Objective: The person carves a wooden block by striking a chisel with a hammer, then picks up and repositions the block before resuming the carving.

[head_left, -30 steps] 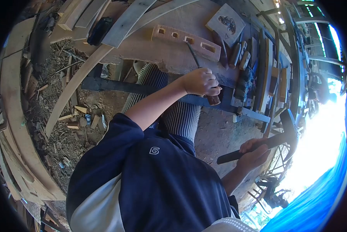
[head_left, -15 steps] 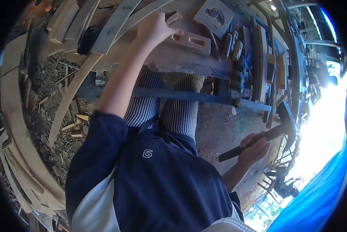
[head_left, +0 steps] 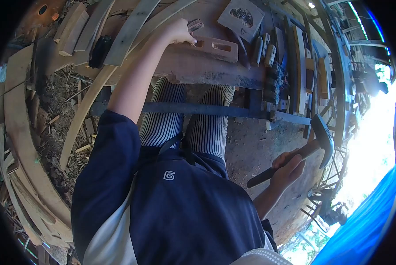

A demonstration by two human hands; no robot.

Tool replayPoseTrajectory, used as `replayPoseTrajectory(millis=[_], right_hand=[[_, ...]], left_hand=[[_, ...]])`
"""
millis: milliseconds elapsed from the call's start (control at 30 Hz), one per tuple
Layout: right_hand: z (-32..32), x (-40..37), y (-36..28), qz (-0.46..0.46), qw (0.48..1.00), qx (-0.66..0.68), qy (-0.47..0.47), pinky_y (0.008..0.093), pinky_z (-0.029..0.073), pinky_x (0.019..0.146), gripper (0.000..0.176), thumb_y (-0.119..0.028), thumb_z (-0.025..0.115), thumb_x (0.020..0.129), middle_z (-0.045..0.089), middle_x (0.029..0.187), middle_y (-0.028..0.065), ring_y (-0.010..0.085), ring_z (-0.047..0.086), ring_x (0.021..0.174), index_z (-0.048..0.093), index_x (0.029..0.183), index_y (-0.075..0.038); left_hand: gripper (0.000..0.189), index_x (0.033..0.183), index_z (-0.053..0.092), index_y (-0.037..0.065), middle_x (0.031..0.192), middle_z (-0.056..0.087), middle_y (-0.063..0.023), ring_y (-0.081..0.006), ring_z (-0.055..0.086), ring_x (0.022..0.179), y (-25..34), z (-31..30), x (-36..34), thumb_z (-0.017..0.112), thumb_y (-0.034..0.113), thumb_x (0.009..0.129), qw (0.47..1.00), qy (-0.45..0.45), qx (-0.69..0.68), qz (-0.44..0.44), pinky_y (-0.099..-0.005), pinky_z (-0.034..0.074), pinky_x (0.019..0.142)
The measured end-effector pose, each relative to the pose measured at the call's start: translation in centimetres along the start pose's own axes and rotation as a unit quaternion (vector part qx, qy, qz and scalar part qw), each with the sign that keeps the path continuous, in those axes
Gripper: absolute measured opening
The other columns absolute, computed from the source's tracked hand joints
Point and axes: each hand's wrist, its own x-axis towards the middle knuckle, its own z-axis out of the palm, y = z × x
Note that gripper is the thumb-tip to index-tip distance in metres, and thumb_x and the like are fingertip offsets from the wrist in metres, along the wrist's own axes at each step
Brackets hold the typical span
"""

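Observation:
My left hand (head_left: 181,33) is closed at the left end of a wooden block (head_left: 222,50) with rectangular slots, lying on the workbench (head_left: 191,70). A short, dark brown piece (head_left: 195,25) shows just beyond its fingers; whether the hand holds it or the block is unclear. On the right, my right hand (head_left: 289,170) is wrapped round the handle of a hammer (head_left: 322,139), away from the bench, its metal head pointing up and right. A carved wooden board (head_left: 241,18) sits behind the block.
Several hand tools (head_left: 265,49) lie right of the block, beside long wooden pieces (head_left: 300,70). Curved planks (head_left: 132,33) cross the bench's left side near a black object (head_left: 101,51). A dark bar (head_left: 207,109) runs over my legs. Wood scraps litter the ground at left.
The hammer in my right hand has shifted slightly left. My left hand stays at the block's end, a little more to the left in view.

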Motion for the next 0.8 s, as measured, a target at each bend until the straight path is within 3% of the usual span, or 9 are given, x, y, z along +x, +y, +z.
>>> replayPoseTrajectory(millis=[67, 200, 267, 333, 400, 467, 533, 667, 800], right_hand=[[0.1, 0.0, 0.2, 0.000, 1.000, -0.003, -0.002, 0.0231, 0.037, 0.039, 0.036, -0.037, 0.042, 0.100, 0.045, 0.058, 0.0051, 0.0105, 0.043, 0.042, 0.044, 0.096, -0.001], [0.1, -0.1, 0.8, 0.003, 1.000, 0.001, -0.025, 0.0233, 0.036, 0.040, 0.035, -0.039, 0.045, 0.100, 0.046, 0.061, 0.0048, 0.0103, 0.043, 0.044, 0.046, 0.097, -0.004], [0.4, 0.0, 0.8, 0.001, 1.000, -0.004, -0.019, 0.0232, 0.036, 0.039, 0.036, -0.038, 0.043, 0.100, 0.046, 0.060, 0.0052, 0.0105, 0.043, 0.043, 0.045, 0.097, -0.003], [0.7, 0.1, 0.8, 0.000, 1.000, -0.010, -0.015, 0.0231, 0.036, 0.038, 0.036, -0.037, 0.042, 0.099, 0.045, 0.059, 0.0055, 0.0107, 0.043, 0.042, 0.044, 0.096, -0.001], [0.9, 0.3, 0.9, 0.011, 1.000, -0.001, -0.016, 0.0230, 0.036, 0.038, 0.037, -0.039, 0.042, 0.099, 0.046, 0.060, 0.0057, 0.0110, 0.043, 0.043, 0.044, 0.096, -0.001], [1.2, 0.6, 0.8, 0.015, 1.000, -0.008, -0.007, 0.0230, 0.035, 0.038, 0.039, -0.040, 0.042, 0.099, 0.045, 0.059, 0.0055, 0.0112, 0.043, 0.042, 0.045, 0.095, -0.001], [1.4, 0.9, 0.7, 0.018, 1.000, -0.015, 0.002, 0.0230, 0.035, 0.038, 0.041, -0.042, 0.042, 0.099, 0.045, 0.058, 0.0053, 0.0115, 0.043, 0.042, 0.045, 0.095, -0.001], [1.3, 1.2, 0.6, 0.001, 0.999, -0.040, 0.007, 0.0232, 0.035, 0.037, 0.045, -0.046, 0.042, 0.098, 0.045, 0.055, 0.0048, 0.0124, 0.044, 0.040, 0.045, 0.095, -0.001], [1.0, 1.6, 1.1, 0.001, 0.998, -0.056, 0.012, 0.0235, 0.035, 0.037, 0.048, -0.048, 0.042, 0.097, 0.046, 0.056, 0.0057, 0.0127, 0.045, 0.040, 0.045, 0.096, -0.001]], left_hand=[[0.035, 0.089, 0.061, 0.002, 0.073, 0.065, -0.0070, -0.0128, 0.054, 0.051, -0.5, 0.1, -0.4, 0.081, 0.022, 0.068, 0.995, -0.002, -0.098, -0.016, -0.0303, 0.042, 0.049], [0.033, 0.088, 0.062, 0.002, 0.076, 0.066, -0.0082, -0.0152, 0.057, 0.053, -0.6, 0.4, -1.4, 0.079, 0.027, 0.073, 0.990, -0.028, -0.135, -0.018, -0.0310, 0.045, 0.052], [0.036, 0.089, 0.063, 0.001, 0.078, 0.067, -0.0085, -0.0175, 0.061, 0.060, -0.2, 1.6, -1.8, 0.076, 0.033, 0.077, 0.989, 0.128, -0.063, 0.041, -0.0320, 0.049, 0.058], [0.036, 0.093, 0.064, 0.003, 0.081, 0.068, -0.0090, -0.0215, 0.065, 0.069, 3.0, 2.4, -3.1, 0.073, 0.035, 0.081, 0.964, 0.210, -0.075, 0.144, -0.0338, 0.052, 0.065], [0.030, 0.094, 0.065, 0.006, 0.083, 0.068, -0.0092, -0.0259, 0.066, 0.074, 10.4, 1.6, -9.1, 0.073, 0.032, 0.080, 0.953, 0.243, -0.067, 0.165, -0.0362, 0.052, 0.068], [0.024, 0.092, 0.066, 0.012, 0.080, 0.067, -0.0077, -0.0269, 0.065, 0.070, 12.2, 4.8, -9.5, 0.074, 0.027, 0.076, 0.884, 0.298, -0.048, 0.356, -0.0361, 0.052, 0.065], [0.025, 0.090, 0.063, 0.015, 0.073, 0.063, -0.0051, -0.0230, 0.065, 0.066, 13.3, 7.6, -8.9, 0.073, 0.029, 0.071, 0.816, 0.290, -0.018, 0.500, -0.0367, 0.050, 0.060], [0.029, 0.090, 0.055, 0.017, 0.067, 0.059, -0.0017, -0.0218, 0.062, 0.060, 12.9, 10.9, -7.3, 0.073, 0.023, 0.067, 0.761, 0.321, -0.048, 0.561, -0.0342, 0.047, 0.054], [0.028, 0.091, 0.055, 0.017, 0.066, 0.058, -0.0014, -0.0217, 0.061, 0.058, 12.0, 11.4, -6.6, 0.072, 0.022, 0.069, 0.756, 0.331, -0.061, 0.562, -0.0340, 0.047, 0.054]])
